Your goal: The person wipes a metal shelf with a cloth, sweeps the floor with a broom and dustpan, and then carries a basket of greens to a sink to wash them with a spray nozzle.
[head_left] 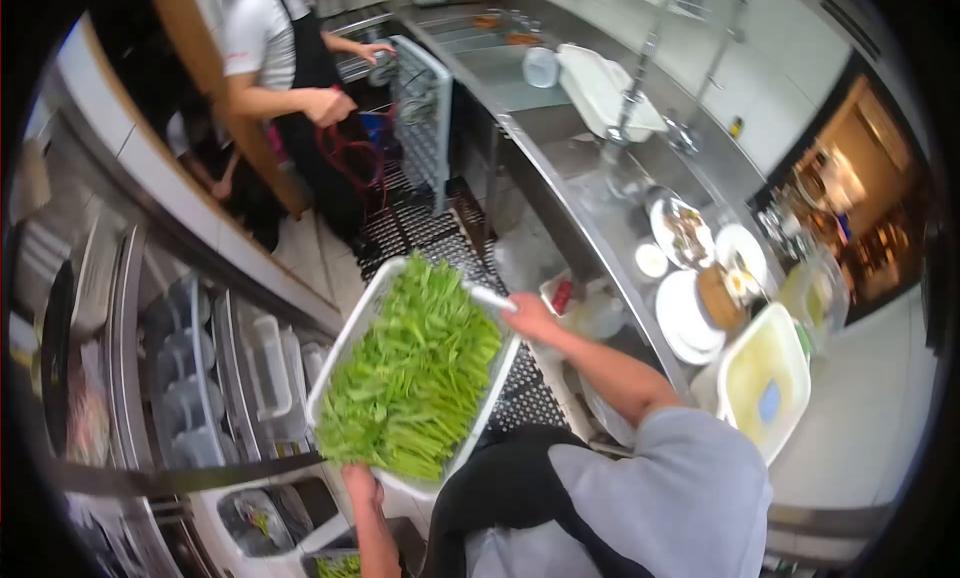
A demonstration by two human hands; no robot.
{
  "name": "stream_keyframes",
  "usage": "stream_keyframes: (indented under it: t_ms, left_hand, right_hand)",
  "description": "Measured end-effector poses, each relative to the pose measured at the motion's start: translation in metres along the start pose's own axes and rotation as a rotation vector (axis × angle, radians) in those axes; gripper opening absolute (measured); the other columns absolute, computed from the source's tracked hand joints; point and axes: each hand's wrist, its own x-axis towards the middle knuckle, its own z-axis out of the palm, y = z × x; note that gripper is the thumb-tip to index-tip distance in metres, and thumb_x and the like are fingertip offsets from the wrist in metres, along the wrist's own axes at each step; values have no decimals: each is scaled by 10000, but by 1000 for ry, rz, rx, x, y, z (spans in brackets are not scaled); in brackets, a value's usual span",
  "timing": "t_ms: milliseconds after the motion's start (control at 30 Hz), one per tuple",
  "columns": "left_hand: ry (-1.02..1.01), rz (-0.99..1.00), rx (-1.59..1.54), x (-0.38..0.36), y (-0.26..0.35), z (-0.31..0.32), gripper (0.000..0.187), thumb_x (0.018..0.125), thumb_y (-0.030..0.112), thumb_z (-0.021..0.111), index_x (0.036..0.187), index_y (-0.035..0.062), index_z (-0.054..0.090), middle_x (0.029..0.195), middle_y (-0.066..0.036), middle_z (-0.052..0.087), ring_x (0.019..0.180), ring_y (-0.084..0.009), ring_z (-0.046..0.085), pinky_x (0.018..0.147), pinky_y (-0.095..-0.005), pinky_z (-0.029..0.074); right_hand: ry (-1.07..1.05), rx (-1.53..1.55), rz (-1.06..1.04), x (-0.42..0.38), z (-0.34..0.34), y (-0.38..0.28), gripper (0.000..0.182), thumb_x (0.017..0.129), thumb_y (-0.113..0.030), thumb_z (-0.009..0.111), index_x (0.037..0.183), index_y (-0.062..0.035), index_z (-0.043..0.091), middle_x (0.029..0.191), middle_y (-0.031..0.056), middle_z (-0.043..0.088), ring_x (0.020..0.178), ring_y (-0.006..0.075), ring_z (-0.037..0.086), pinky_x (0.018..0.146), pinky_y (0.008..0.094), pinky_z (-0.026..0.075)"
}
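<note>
A white rectangular basket (338,370) heaped with leafy green vegetables (410,368) is held in front of my body, over the floor. My right hand (530,316) grips its rim at the upper right side. Below it, at the lower left corner, my left hand (362,485) is closed on the rim, its fingers partly hidden by the basket and leaves. The stalks point toward me and the leaves spread away.
A co-worker in a black apron (310,58) stands ahead with a red hose (350,158), beside a grey rack (420,123). Along the right runs a steel sink counter (560,178) with plates (685,318) and a white tub (765,378). Shelves with containers (185,378) line the left.
</note>
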Motion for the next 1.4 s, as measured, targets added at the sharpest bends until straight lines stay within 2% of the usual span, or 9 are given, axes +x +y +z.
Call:
stream_keyframes:
  t_ms: [200, 433, 567, 833, 1033, 1133, 1200, 1300, 1400]
  left_hand:
    - [-436, 152, 359, 90, 135, 200, 332, 814, 49, 507, 1111, -72, 592, 1018, -172, 658, 837, -244, 645, 722, -357, 519]
    - [-721, 172, 661, 184, 217, 434, 172, 821, 64, 570, 915, -60, 641, 762, -106, 656, 531, -190, 594, 452, -324, 444]
    - [-790, 131, 591, 237, 211, 531, 144, 815, 55, 577, 905, -36, 644, 709, -89, 638, 473, -170, 555, 406, -310, 393]
    - [-907, 67, 660, 289, 221, 664, 249, 825, 2, 502, 1015, -68, 647, 895, -142, 684, 740, -238, 676, 674, -377, 551]
    - [-1013, 114, 808, 321, 211, 773, 253, 820, 13, 524, 1037, -74, 621, 891, -143, 672, 720, -250, 664, 665, -371, 548]
    - [-1128, 149, 848, 322, 201, 822, 216, 820, 28, 557, 993, -65, 648, 873, -126, 684, 694, -228, 660, 663, -349, 539]
    - [-1213, 219, 854, 318, 198, 850, 186, 821, 27, 577, 958, -57, 669, 844, -106, 688, 692, -209, 656, 659, -342, 534]
    - [-1293, 183, 984, 308, 195, 890, 205, 810, 17, 575, 978, -53, 669, 842, -96, 686, 686, -193, 646, 645, -335, 528]
    - [-1363, 210, 1160, 311, 172, 935, 215, 793, 50, 588, 961, -55, 669, 824, -82, 677, 676, -174, 629, 644, -326, 512]
  right_hand:
    - [414, 159, 196, 6, -153, 11, 262, 802, -231, 607, 879, 11, 672, 687, 154, 651, 644, 225, 642, 619, 368, 492]
    - [566, 15, 219, 83, -248, 93, 314, 776, -247, 604, 857, 48, 675, 684, 178, 644, 646, 254, 626, 627, 378, 481]
    - [522, 127, 314, 110, -267, 114, 366, 782, -291, 601, 866, 57, 678, 721, 224, 655, 672, 306, 651, 655, 402, 493]
    - [104, 231, 426, 161, -323, 152, 373, 813, -342, 650, 917, 12, 703, 821, 162, 703, 768, 281, 671, 721, 402, 506]
    - [1121, -48, -48, 280, -414, 111, 742, 792, -321, 708, 1386, -11, 389, 1291, 245, 527, 1193, 382, 513, 982, 427, 432]
    - [1138, 125, 10, 335, -463, 128, 544, 801, -243, 655, 1280, -31, 508, 1128, 242, 604, 1078, 406, 568, 911, 441, 466]
    - [1054, 127, 287, 346, -494, 150, 267, 810, -220, 626, 962, -1, 614, 792, 203, 629, 696, 304, 638, 672, 406, 490]
    - [1139, 119, 33, 329, -528, 163, 222, 807, -200, 599, 780, 19, 575, 600, 179, 537, 575, 302, 545, 587, 411, 448]
    - [1101, -14, 64, 324, -561, 163, 189, 800, -164, 573, 925, -36, 633, 709, 172, 621, 668, 347, 593, 635, 406, 464]
